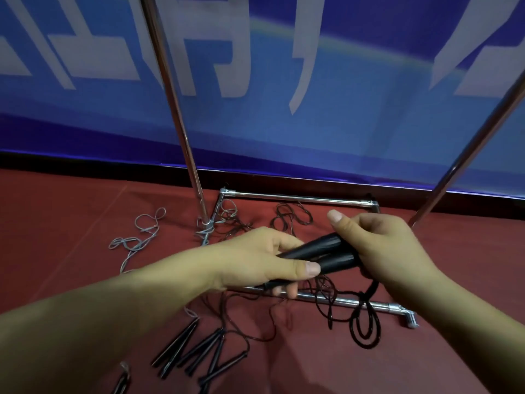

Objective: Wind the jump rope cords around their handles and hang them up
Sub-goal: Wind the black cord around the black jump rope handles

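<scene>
Two black jump rope handles (pixel 324 253) lie side by side between my hands, above the red floor. My left hand (pixel 255 258) grips their narrow ends, thumb on top. My right hand (pixel 377 245) grips their thick ends, thumb raised. A black cord (pixel 366 319) hangs in loops from below my right hand onto the floor. Several more black handles (pixel 199 351) lie on the floor near me with thin dark cords (pixel 255 325) trailing from them. A grey cord (pixel 139 237) lies tangled to the left.
A chrome rack stands ahead: its base bars (pixel 298 198) frame the floor, and two poles (pixel 173 103) (pixel 466 155) rise upward. More dark cord (pixel 292 216) lies inside the base. A blue banner (pixel 312 109) covers the wall behind.
</scene>
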Demonstrator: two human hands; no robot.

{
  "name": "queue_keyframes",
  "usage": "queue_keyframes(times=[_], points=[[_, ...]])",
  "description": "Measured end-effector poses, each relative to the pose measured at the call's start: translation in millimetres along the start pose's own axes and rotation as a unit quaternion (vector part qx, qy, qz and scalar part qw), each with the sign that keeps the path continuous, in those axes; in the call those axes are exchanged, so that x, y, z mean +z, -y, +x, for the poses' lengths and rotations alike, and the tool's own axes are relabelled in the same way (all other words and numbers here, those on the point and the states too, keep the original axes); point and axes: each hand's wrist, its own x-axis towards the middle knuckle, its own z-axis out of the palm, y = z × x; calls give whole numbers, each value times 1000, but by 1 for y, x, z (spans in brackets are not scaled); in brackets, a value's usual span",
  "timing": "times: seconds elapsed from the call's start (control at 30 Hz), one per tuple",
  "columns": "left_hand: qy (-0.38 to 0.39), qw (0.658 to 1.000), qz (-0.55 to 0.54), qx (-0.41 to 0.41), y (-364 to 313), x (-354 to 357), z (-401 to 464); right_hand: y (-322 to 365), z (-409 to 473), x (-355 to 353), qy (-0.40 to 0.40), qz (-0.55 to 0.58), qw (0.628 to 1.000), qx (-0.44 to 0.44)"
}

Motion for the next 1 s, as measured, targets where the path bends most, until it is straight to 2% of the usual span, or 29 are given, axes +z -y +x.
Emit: queue_keyframes(times=[0.17,0.33,0.43,0.53,0.67,0.77,1.0], points=[[-50,994,92,28,-3,-15,9,4,14,8,-23,27,999,15],[-82,985,140,52,-3,-15,0,8,8,0,30,10,999,13],[-92,989,112,10,-1,-13,-6,6,-4,-6,48,-16,998,27],[-106,986,131,-4,-2,-4,-12,6,-17,-9,92,7,995,36],[-152,972,172,54,-6,-6,-14,20,-20,-2,128,23,991,14],[-156,975,137,78,-7,-8,-20,30,-18,-2,110,35,993,8],[-118,989,75,47,-8,-6,-34,32,-33,12,70,53,996,33]])
